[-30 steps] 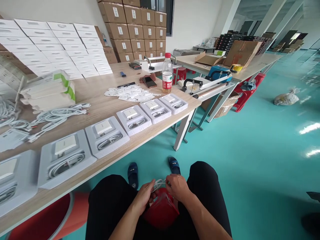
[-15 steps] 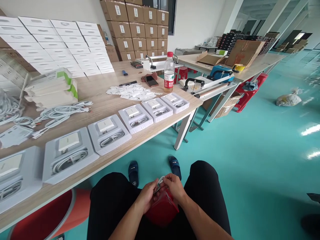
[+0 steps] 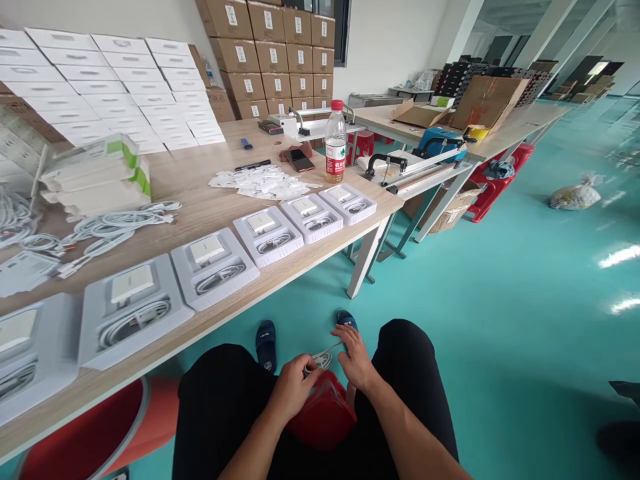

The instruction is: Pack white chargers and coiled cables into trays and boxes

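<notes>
A coiled white cable (image 3: 321, 361) is in the fingers of my left hand (image 3: 294, 385), above my lap. My right hand (image 3: 356, 357) is to its right, with a strand of the cable running up to its fingertips, which are pinched on it. Below the hands, a red object (image 3: 325, 410) rests between my thighs. On the table (image 3: 210, 320), a row of white trays (image 3: 215, 267) runs along the front edge, each with a white charger block and a coiled cable. Loose white cables (image 3: 115, 225) lie behind the row at the left.
Stacked white boxes (image 3: 120, 87) and cartons (image 3: 273, 60) stand behind. A bottle (image 3: 336, 143), a phone (image 3: 299, 160) and white paper packets (image 3: 263, 181) are on the table. A red bin (image 3: 110, 427) stands below its edge at the left.
My hands have moved apart. The right hand has shifted up and right, drawing out a strand of cable, while the coil stays with my left hand.
</notes>
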Motion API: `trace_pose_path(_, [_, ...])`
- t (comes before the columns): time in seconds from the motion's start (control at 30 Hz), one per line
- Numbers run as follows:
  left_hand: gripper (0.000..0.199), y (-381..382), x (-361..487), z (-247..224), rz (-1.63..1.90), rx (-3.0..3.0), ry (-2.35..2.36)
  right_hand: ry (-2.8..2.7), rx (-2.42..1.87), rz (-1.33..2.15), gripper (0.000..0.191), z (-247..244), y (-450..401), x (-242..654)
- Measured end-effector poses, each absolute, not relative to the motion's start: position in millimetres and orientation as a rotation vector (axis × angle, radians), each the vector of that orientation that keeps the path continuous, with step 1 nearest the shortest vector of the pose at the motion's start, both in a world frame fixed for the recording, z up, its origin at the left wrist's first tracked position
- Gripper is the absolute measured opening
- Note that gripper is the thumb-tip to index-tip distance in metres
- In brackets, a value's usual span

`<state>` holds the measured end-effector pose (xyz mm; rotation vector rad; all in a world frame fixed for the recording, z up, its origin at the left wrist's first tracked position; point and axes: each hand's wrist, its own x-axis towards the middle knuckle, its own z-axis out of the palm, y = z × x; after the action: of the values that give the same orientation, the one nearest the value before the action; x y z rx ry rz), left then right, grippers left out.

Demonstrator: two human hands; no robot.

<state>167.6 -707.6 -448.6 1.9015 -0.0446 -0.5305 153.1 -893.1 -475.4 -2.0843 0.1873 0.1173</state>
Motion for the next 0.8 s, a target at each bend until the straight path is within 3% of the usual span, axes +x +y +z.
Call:
trace_pose_path(0.17, [0.014, -707, 167, -447, -0.483, 1.935, -0.090, 0.060, -2.104, 0.259, 0.025, -470, -892, 153])
trace_pose_path(0.3, [0.033, -704, 169, -455, -0.554, 1.895, -0.008, 0.052, -2.080, 0.284, 0.025, -469, -888, 152])
trace_pose_path(0.5, [0.031, -701, 169, -470, -0.753, 1.882, 0.039, 0.048, -2.180, 0.278, 0.025, -466, -890, 150])
trace_pose_path(0.8, [0.021, -701, 169, -464, -0.565, 2.195, 0.045, 0.172, -2.340, 0.277, 0.014, -466, -877, 146])
